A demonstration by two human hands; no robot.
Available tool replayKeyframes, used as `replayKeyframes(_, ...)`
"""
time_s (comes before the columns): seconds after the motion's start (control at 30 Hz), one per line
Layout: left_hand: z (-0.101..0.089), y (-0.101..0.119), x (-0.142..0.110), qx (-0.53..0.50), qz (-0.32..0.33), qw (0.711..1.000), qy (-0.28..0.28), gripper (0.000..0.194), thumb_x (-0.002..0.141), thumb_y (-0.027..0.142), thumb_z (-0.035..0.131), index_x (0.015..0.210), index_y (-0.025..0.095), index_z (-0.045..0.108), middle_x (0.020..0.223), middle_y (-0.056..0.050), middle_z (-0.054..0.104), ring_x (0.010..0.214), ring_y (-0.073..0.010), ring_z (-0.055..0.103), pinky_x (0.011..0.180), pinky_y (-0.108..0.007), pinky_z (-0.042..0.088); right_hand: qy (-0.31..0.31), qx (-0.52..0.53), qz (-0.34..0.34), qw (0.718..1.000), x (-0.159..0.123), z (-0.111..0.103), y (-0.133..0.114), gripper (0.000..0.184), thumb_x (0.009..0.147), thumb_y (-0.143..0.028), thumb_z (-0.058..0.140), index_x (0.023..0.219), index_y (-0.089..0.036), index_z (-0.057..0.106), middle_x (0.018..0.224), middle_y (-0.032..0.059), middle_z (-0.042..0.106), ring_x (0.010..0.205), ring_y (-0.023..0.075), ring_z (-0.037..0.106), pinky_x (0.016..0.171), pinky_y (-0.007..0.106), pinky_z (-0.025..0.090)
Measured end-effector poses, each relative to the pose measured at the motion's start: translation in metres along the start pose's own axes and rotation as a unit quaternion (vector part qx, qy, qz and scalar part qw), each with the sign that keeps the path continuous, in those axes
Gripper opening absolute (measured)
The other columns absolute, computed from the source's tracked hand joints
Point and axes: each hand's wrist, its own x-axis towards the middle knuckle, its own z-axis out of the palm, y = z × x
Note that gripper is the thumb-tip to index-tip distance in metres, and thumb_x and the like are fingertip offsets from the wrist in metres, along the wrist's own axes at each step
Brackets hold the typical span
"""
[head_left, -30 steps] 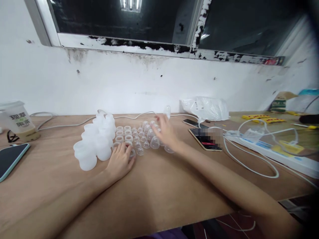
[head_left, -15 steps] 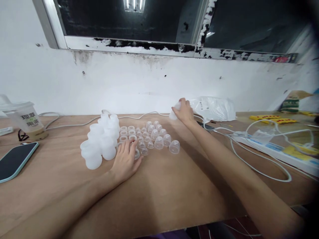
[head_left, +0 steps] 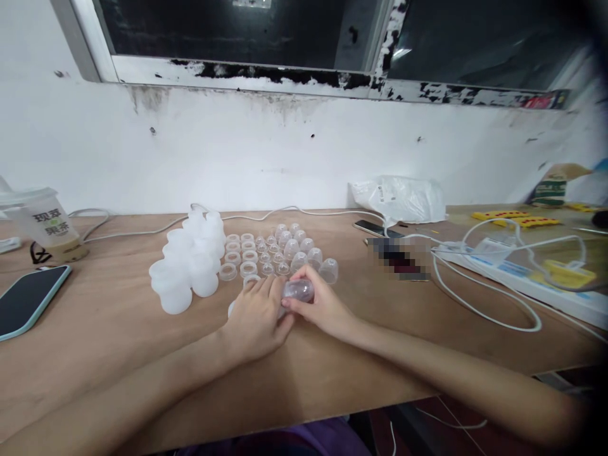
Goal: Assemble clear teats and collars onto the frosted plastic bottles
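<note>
Both hands meet over the front of the table on a baby bottle lying on its side. My left hand is wrapped round its body, which it mostly hides; a pale end shows left of the fingers. My right hand grips the clear dome cap at the other end between thumb and fingers. Just beyond stand rows of translucent collar rings, small clear teats and clear dome caps. Left of these are packed several frosted bottle bodies.
A phone and a drink cup are at the left. A white plastic bag lies against the wall, with a dark phone before it. White cables loop round a power strip on the right.
My right hand has come from beside the bag to the front, bringing the bottle to my left hand. My left hand has left the rings and moved right and nearer, closing on the bottle.
</note>
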Motion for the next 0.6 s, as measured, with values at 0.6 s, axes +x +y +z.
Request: replayKeyframes(0.6,0.000,-0.030,0.013,0.025,-0.053,0.996,-0.061,0.053,0.075,0.055,0.033,0.116,0.020,0.034,0.082,-0.008,0.062,0.072,-0.0238,0.059,0.058,-0.031,0.042,-0.112,-0.363,-0.159,0.912,0.027,-0.061,0.002,0.027,0.070,-0.041,0.053,0.085,-0.019,0.052,0.088,0.0038,0.055,0.074,0.0157,0.051,0.065,0.027,0.036)
